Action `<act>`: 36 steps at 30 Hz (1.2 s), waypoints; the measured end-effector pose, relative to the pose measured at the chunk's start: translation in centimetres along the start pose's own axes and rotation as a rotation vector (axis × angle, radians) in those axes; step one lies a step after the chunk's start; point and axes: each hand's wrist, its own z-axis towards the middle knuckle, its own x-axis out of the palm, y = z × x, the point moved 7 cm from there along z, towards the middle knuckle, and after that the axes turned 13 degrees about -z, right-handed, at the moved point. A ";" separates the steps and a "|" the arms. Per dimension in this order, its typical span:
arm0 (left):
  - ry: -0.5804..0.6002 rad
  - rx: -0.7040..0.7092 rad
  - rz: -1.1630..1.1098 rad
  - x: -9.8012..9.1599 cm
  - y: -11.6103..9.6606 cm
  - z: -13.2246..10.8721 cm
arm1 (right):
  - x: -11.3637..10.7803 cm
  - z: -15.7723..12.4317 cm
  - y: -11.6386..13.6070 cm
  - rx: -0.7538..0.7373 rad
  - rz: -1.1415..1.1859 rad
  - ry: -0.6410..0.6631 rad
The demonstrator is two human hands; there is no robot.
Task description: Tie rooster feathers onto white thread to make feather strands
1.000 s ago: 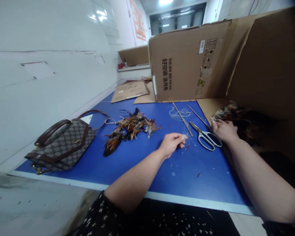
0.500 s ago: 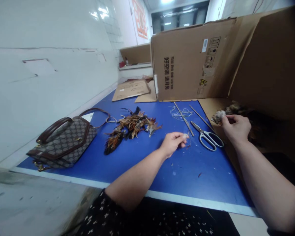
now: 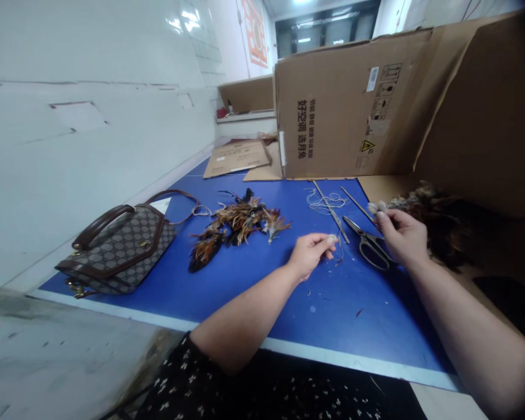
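My left hand [image 3: 311,255] is closed in a pinch above the blue table, with a small pale piece at its fingertips. A thin strand [image 3: 342,252] hangs down from that pinch. At the right, the thumb and fingers of my right hand [image 3: 402,236] pinch a fluffy grey-white feather tuft [image 3: 377,207]. Behind that hand lies a heap of dark brown and grey feathers [image 3: 424,201] on the cardboard. Scissors [image 3: 371,248] rest partly open on the table between my hands, their handles partly behind my right hand.
Brown and black feathers [image 3: 240,219] are bunched at mid-table. Loose pale string [image 3: 326,202] lies by two thin sticks [image 3: 330,210]. A patterned handbag [image 3: 126,251] stands at left. A large cardboard box [image 3: 345,116] rises at the back, with flat cardboard [image 3: 236,157] left of it.
My right hand has moved left, away from the feather heap, bringing the fluffy tuft nearer my left hand, and now covers part of the scissors' handles. My left hand keeps its pinch.
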 end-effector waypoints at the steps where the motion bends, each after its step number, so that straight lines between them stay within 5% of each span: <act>1: -0.016 0.019 -0.002 0.0 -0.1 0.0 | 0.8 -0.8 1.2 -0.004 0.062 0.061; 5: -0.067 0.086 -0.050 0.0 -0.6 0.0 | 3.6 -4.1 5.3 0.065 0.447 0.334; 10: -0.051 0.111 -0.163 0.4 -0.6 -0.1 | 5.0 -6.1 7.5 0.101 0.589 0.472; 19: -0.046 0.101 -0.158 0.8 -0.4 -0.4 | 4.6 -6.2 6.9 0.213 0.588 0.374; 28: -0.024 0.382 0.142 1.5 -2.6 -1.4 | 6.1 -7.9 7.2 0.362 0.764 0.350; 36: -0.032 0.445 0.220 2.7 -3.2 -2.5 | 6.3 -8.7 8.8 0.424 0.819 0.375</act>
